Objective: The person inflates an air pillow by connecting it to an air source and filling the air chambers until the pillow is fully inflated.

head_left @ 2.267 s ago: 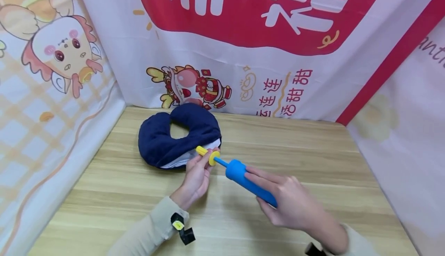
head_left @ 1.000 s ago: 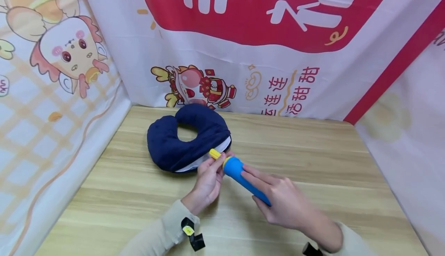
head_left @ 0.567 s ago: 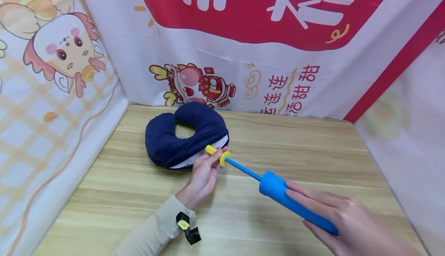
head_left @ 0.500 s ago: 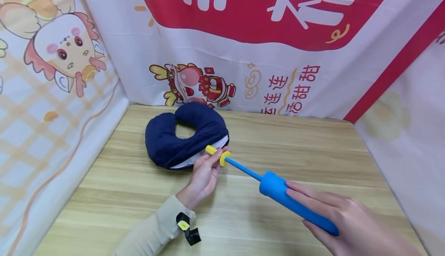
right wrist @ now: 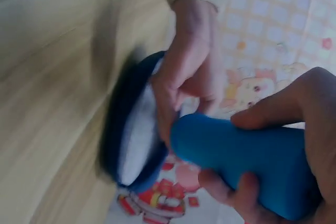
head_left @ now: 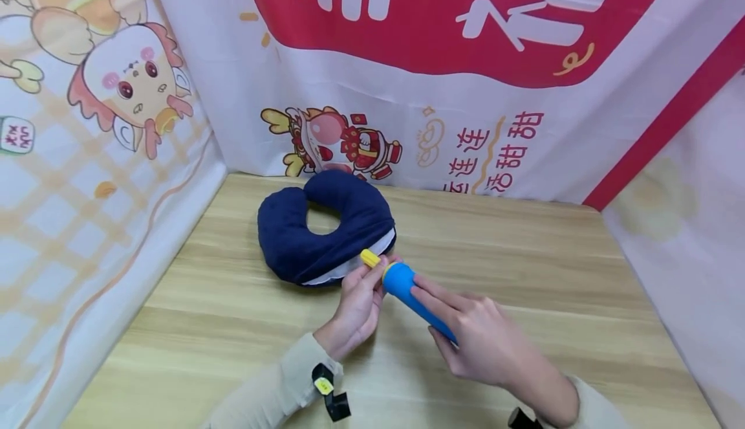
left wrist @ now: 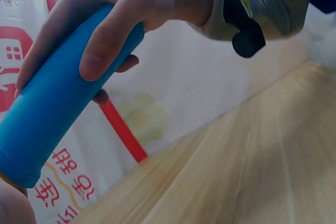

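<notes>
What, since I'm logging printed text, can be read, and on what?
"连连": small red characters on white cloth backdrop; another below, cut off.
"活甜甜": beside it, same backdrop.
Large white characters, red panel above: cut off.
Green-edged tile drawing, patterned left cloth: too blurred.
Yellow label, black wrist mount: too small.
Blue plastic cylinder: none visible.

Red characters 连连 (head_left: 469,151) and 活甜甜 (head_left: 512,156) are running up the white cloth (head_left: 349,79) beyond the right-hand fingers (head_left: 443,293); farther up, larger white characters (head_left: 544,29) on a red panel (head_left: 438,34) are leaving the view, incomplete.
</notes>
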{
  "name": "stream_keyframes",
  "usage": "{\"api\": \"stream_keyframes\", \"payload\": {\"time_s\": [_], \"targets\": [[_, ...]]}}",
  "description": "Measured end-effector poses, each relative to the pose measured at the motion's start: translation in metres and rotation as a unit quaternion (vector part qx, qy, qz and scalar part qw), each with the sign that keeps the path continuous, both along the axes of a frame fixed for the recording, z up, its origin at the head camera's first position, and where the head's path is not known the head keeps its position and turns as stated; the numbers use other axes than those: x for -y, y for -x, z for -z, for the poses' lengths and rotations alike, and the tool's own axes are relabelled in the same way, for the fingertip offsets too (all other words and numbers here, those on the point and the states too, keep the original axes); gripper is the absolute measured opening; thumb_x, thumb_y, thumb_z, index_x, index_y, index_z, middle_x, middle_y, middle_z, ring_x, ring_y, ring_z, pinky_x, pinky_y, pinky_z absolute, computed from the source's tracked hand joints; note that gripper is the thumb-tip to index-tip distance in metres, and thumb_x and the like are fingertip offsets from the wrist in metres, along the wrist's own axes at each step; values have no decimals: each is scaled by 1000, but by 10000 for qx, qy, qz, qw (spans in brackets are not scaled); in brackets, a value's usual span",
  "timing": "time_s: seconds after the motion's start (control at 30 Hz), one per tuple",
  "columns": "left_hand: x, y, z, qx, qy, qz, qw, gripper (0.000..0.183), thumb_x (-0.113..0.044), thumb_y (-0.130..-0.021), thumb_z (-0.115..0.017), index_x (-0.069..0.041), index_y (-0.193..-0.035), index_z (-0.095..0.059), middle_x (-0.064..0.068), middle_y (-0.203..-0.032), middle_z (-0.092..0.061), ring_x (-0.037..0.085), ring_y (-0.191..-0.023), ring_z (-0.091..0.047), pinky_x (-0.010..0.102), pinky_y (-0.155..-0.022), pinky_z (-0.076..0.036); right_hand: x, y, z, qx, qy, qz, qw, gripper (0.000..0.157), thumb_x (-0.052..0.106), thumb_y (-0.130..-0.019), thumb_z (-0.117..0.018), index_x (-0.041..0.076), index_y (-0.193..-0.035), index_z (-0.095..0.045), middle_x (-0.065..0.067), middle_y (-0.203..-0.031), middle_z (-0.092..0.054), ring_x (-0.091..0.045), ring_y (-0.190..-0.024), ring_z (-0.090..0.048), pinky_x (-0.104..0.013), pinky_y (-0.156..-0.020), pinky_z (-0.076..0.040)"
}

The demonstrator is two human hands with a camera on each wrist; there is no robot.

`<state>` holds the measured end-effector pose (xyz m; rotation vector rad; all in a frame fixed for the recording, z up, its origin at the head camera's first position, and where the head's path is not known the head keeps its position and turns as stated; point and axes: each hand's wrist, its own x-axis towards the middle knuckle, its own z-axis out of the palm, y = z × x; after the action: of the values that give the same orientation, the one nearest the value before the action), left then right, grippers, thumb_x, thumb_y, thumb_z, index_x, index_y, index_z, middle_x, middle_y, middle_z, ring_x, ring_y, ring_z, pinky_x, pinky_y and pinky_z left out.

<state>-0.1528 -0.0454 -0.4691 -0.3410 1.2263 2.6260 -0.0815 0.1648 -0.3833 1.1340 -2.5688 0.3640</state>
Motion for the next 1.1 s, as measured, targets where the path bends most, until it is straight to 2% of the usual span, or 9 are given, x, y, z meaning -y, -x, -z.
{"api": "stream_keyframes", "payload": {"time_s": [0.1, 0.23, 0.37, 0.47, 0.57, 0.7, 0.9, 1.0, 1.1], "targets": [[1, 7, 0, -123, 31, 77, 9999, 42, -12, -108, -60, 10, -142, -50, 9, -127, -75, 16, -119, -73, 25, -102, -57, -14, -3, -1, 219, 18, 49, 9997, 73, 16, -82, -89, 16, -149, -60, -3, -148, -66, -20, -99, -79, -40, -77, -66], [9, 12, -4, -149, 57, 19, 9999, 40, -7, -107, -59, 11, -142, -49, 9, -124, -76, 17, -118, -74, 26, -101, -57, -42, -20, -21, 636, -56, 119, 9979, 81, 23, -85, -89, 26, -157, -51, 2, -147, -66, -20, -106, -78, -38, -78, -66], [14, 13, -9, -138, 42, -52, 9999, 42, -8, -107, -59, 11, -144, -49, 10, -126, -76, 16, -116, -74, 25, -102, -57, -62, -35, -43, 697, -144, 8, 9975, 65, 43, -101, -69, 28, -160, -46, 7, -153, -61, -18, -114, -76, -24, -84, -63], [14, 12, -10, -129, -10, -47, 9999, 41, -9, -108, -58, 10, -144, -50, 11, -130, -75, 13, -115, -74, 24, -101, -57, -71, -42, -57, 644, -215, -51, 9977, 60, 53, -105, -54, 28, -160, -47, 10, -157, -56, -15, -118, -74, -11, -90, -56], [10, 10, -11, -151, -31, -142, 9998, 37, -10, -109, -57, 9, -141, -51, 9, -129, -75, 11, -114, -73, 21, -99, -57, -66, -42, -65, 787, -301, 52, 9964, 62, 44, -103, -67, 29, -159, -48, 11, -157, -57, -15, -116, -75, -17, -87, -60], [1, 5, -13, -2, 0, -379, 9993, 35, -13, -109, -57, 8, -138, -56, 6, -129, -75, 11, -116, -72, 19, -96, -57, -41, -25, -58, 898, -282, 225, 9953, 71, 22, -86, -86, 24, -152, -58, 5, -147, -66, -15, -103, -79, -36, -78, -66], [-7, -5, -9, 167, 91, -391, 9991, 40, -16, -110, -57, 8, -141, -55, 8, -132, -73, 16, -121, -72, 23, -101, -57, -7, 8, -20, 410, -14, -44, 9991, 61, 15, -81, -85, 12, -139, -69, -3, -141, -71, -20, -103, -79, -43, -81, -66], [-1, -4, -5, 5, 265, -126, 9996, 40, -15, -110, -57, 10, -141, -54, 8, -129, -73, 12, -114, -73, 24, -101, -57, -1, 13, -5, 371, 189, -41, 9991, 59, 16, -82, -85, 12, -140, -69, -4, -143, -70, -20, -108, -78, -42, -82, -66], [14, 1, -3, -215, 851, 542, 9947, 42, -20, -113, -50, 12, -139, -53, 17, -128, -72, 15, -113, -73, 31, -103, -58, -7, 15, -3, 633, 364, 40, 9973, 60, 16, -85, -85, 15, -142, -67, -2, -144, -69, -20, -111, -77, -43, -84, -65]]}}
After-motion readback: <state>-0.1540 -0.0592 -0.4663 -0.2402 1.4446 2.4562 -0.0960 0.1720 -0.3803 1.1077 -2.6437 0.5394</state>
